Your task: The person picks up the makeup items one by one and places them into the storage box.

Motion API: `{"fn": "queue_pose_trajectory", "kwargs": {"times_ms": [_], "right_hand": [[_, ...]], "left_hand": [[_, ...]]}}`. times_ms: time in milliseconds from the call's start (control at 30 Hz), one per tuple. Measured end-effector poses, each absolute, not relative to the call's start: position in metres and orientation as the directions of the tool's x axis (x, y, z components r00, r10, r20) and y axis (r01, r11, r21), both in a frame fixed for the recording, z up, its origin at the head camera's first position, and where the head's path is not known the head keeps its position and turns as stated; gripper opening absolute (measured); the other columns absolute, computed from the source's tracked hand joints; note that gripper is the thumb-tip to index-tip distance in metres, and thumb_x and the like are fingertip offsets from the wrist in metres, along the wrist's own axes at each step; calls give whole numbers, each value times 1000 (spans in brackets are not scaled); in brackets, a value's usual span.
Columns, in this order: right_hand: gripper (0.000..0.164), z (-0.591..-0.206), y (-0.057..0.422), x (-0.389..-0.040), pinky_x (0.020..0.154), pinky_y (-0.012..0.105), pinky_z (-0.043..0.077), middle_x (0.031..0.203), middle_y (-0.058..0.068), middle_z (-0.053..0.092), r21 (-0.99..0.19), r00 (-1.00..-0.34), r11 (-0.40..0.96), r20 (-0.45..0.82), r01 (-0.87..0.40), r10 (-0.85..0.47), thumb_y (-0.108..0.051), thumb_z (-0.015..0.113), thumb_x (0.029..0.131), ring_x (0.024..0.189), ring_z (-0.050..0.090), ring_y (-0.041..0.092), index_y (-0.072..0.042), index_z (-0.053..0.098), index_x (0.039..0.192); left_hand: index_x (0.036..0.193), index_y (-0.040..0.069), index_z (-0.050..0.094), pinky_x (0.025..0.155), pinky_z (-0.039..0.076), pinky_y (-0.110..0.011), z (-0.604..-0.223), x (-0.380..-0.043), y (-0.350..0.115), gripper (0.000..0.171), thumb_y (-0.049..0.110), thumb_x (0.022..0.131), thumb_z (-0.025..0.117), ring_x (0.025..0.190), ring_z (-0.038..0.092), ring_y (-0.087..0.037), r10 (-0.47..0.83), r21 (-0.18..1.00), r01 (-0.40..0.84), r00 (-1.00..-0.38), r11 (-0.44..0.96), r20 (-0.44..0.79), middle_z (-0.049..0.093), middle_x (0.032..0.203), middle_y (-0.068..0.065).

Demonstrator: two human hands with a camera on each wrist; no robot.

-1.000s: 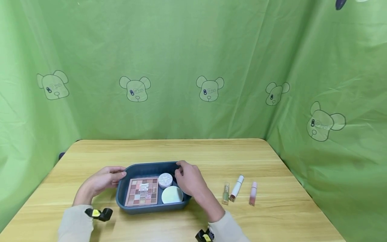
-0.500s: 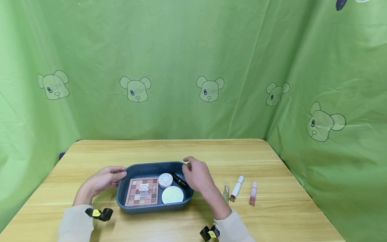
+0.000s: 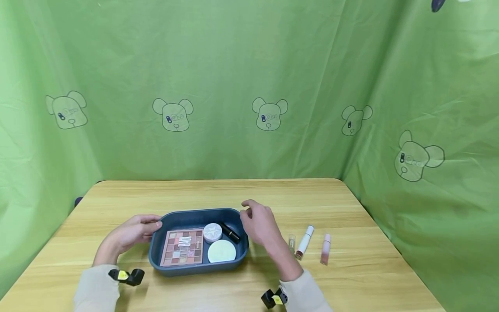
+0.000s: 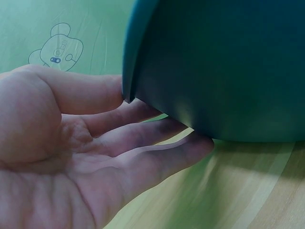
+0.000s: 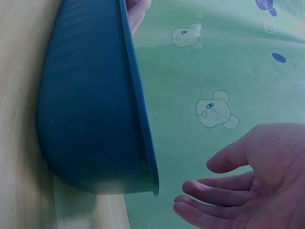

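Note:
On the table, a blue tray (image 3: 196, 269) holds a pink eyeshadow palette (image 3: 182, 247), a round white star-lidded case (image 3: 212, 232), a pale round compact (image 3: 221, 251) and a black lipstick (image 3: 229, 232) with a gold band. My left hand (image 3: 134, 232) is at the tray's left end. In the left wrist view its thumb touches the rim and its straight fingers (image 4: 157, 162) lie along the outer wall. Loosely bent and holding nothing, my right hand (image 3: 260, 222) hovers by the tray's right end. The right wrist view shows a gap between its fingers (image 5: 205, 191) and the rim.
Right of the tray lie a green-tinted clear tube (image 3: 291, 243), partly behind the right forearm, a white-capped lip gloss tube (image 3: 305, 242) and a pink one (image 3: 325, 249). A green curtain (image 3: 218, 86) hangs behind and beside the wooden table (image 3: 117, 197).
My right hand has drawn back from inside the tray to beyond its right rim, leaving the black lipstick uncovered. My left hand stays at the tray's left end.

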State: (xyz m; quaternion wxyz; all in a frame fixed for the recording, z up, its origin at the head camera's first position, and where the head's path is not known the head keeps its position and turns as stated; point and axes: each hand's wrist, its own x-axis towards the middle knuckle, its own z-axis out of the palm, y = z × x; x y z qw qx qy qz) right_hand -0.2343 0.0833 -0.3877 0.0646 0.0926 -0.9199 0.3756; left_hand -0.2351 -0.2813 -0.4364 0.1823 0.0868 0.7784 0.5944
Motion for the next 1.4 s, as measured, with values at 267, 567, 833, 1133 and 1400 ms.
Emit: {"fn": "queue_pose_trajectory", "kwargs": {"times_ms": [267,567,833,1133,1400], "right_hand": [[34,-384,93,-236,78,37,57,96,4,74,-681,-979,707,181,-190,-89,-19,54,100,79,65,15,-7,66,129],[32,-384,107,-240,77,38,57,96,6,75,-668,-982,727,182,-160,-49,-19,54,100,78,65,16,-6,67,127],[37,-383,122,-245,69,33,53,95,6,74,-666,-987,735,158,-130,-32,-16,51,99,68,60,14,-4,64,131],[40,-385,142,-252,78,40,58,102,10,74,-658,-993,749,119,-79,0,-18,56,97,81,67,19,0,61,133],[41,-386,161,-256,81,44,59,109,16,74,-646,-995,763,98,-37,34,-18,56,97,87,69,25,3,60,132]], "left_hand": [[142,-21,37,104,55,-48,-436,-235,-281,54,15,105,52,123,61,-42,344,956,-88,-921,279,-185,57,135,-36],[142,-21,37,104,54,-48,-437,-235,-280,54,16,105,51,123,61,-41,353,957,-83,-918,278,-182,57,135,-36],[142,-21,37,103,55,-47,-436,-235,-281,54,16,105,52,122,62,-40,352,958,-79,-919,277,-178,57,134,-36],[143,-21,36,105,54,-48,-437,-235,-281,55,16,105,51,124,60,-43,344,955,-93,-919,282,-191,55,137,-36],[142,-21,37,105,54,-48,-437,-235,-281,54,16,105,51,125,60,-43,345,957,-91,-920,276,-187,56,136,-36]]}}
